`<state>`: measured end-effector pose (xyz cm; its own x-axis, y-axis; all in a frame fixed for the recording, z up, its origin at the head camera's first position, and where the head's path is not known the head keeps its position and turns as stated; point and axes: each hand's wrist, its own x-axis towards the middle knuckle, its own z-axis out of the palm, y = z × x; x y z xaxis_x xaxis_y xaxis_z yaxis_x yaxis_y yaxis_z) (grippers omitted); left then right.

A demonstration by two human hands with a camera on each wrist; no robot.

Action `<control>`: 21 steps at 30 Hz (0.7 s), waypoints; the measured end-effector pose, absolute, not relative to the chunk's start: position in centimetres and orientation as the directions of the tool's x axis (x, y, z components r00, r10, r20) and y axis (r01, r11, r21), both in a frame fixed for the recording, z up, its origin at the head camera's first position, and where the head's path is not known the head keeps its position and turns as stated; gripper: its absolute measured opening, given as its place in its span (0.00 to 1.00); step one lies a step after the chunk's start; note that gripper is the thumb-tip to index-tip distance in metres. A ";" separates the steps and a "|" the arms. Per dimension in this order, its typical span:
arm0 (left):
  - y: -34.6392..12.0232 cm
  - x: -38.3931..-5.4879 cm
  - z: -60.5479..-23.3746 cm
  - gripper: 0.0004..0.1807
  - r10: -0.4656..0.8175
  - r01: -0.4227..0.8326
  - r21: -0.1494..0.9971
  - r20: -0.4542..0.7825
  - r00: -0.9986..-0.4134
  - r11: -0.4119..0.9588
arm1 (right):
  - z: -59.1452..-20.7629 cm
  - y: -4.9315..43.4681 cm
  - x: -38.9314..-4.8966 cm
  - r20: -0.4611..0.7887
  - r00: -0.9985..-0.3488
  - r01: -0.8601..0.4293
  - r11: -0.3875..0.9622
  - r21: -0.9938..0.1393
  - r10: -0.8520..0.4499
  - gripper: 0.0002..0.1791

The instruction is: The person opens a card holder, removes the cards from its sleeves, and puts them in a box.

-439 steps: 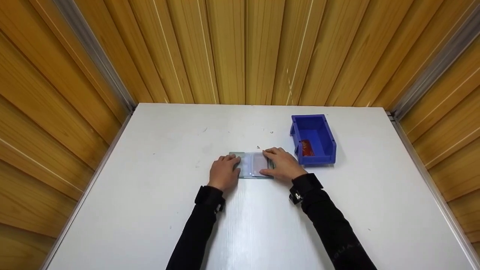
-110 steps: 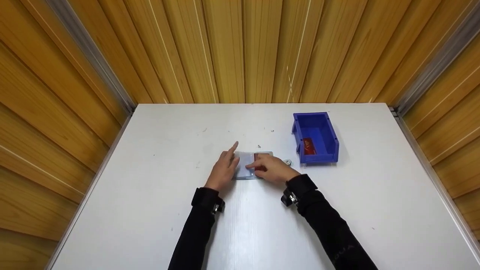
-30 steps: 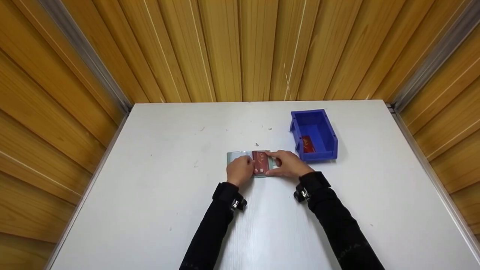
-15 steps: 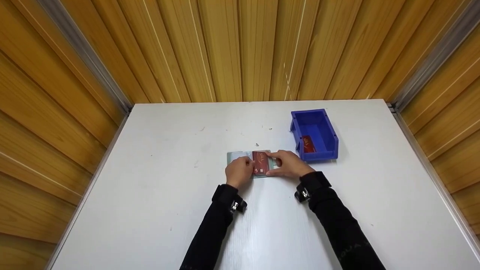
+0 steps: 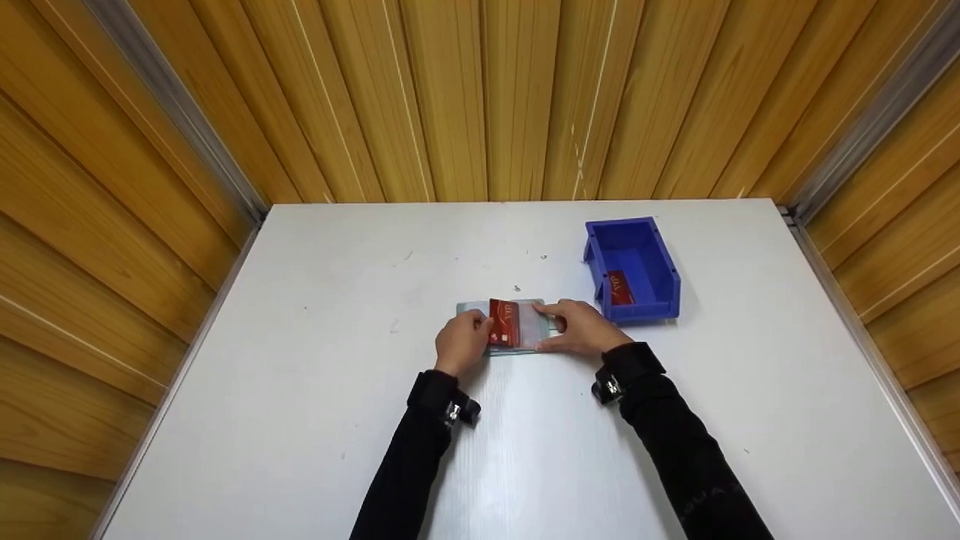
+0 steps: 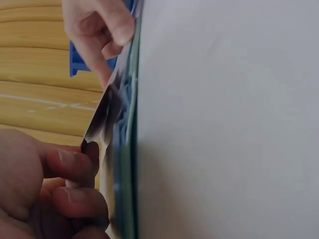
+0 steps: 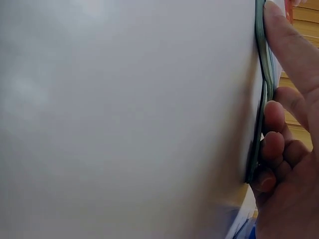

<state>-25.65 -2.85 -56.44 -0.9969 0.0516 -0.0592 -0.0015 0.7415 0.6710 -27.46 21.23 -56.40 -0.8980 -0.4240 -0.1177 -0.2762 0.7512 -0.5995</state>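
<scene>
A red card (image 5: 504, 321), printed with pale lettering, tilts up from a card holder (image 5: 532, 324) that lies spread out on the table. My left hand (image 5: 460, 345) pinches the card's left edge between thumb and finger. In the left wrist view the card (image 6: 101, 115) slants above the holder's greenish edge (image 6: 130, 189). Part of the card may still be inside the clear sleeve; I cannot tell. On the holder's right side, my right hand (image 5: 581, 328) presses with thumb and forefinger spread apart. Its other fingers (image 7: 274, 115) are bent beside the holder's edge in the right wrist view.
A blue plastic bin (image 5: 634, 268) stands behind and to the right of the right hand, with another red card (image 5: 620, 288) in it. The white table (image 5: 360, 300) is bounded by wood-patterned walls (image 5: 517, 97) at the back and sides.
My left hand has moved left, drawing the red card leftward and lifting it into a tilt. The sleeve under it now shows clear. Earlier the card lay flat; the right hand stays in place.
</scene>
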 end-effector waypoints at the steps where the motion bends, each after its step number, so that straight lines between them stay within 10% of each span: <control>1: -3.1 -25.7 -56.3 0.13 0.050 -0.009 0.677 -0.068 -0.996 0.736 | -56.3 21.3 -27.4 -0.125 -0.899 -0.271 0.756 -0.596 -0.420 0.46; 21: -5.4 -26.4 -51.5 0.14 0.050 0.026 0.846 -0.001 -0.999 0.533 | -56.2 21.5 -27.3 -0.143 -0.892 -0.273 0.762 -0.587 -0.429 0.45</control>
<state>-26.39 -5.45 -51.52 -0.9987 0.0502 -0.0011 0.0258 0.5333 0.8455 -27.25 21.51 -56.23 -0.8917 -0.4294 -0.1431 -0.2728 0.7621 -0.5872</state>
